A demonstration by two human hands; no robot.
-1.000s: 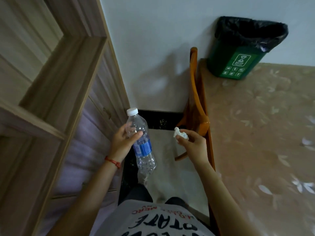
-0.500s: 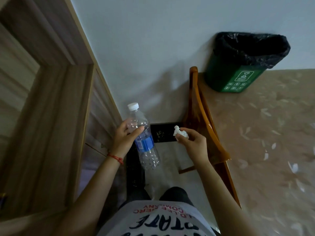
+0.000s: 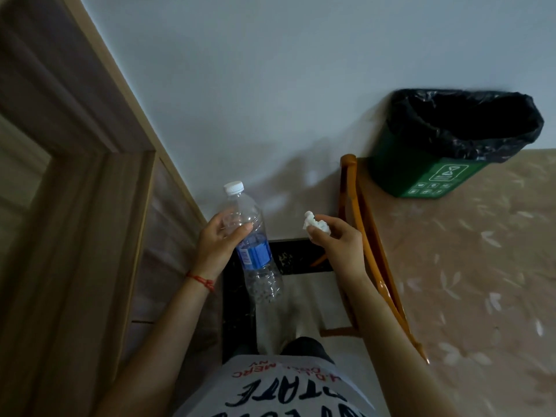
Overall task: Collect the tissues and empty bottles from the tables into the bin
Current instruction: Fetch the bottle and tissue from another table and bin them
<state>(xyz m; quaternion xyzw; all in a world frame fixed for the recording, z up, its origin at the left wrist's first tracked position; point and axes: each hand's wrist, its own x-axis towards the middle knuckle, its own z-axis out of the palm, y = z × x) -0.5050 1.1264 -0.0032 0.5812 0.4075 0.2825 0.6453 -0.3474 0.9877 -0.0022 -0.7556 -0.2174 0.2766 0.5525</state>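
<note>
Two hands are raised over a narrow strip of pale floor (image 3: 304, 314) between a wooden cabinet (image 3: 90, 236) on the left and a table (image 3: 481, 281) on the right. The left hand (image 3: 218, 243) grips a clear empty bottle (image 3: 252, 245) with a white cap and blue label, fingers curled round its upper body, cap pointing to the far wall (image 3: 270, 85). The right hand (image 3: 337, 239) pinches a crumpled white tissue (image 3: 316, 225) at its fingertips. A green bin (image 3: 427, 176) lined with a black bag stands on the far end of the table, against the plain grey-white wall. The table has a beige cover with a pale leaf pattern and an orange wooden edge. A dark skirting strip runs along the foot of the wall.
</note>
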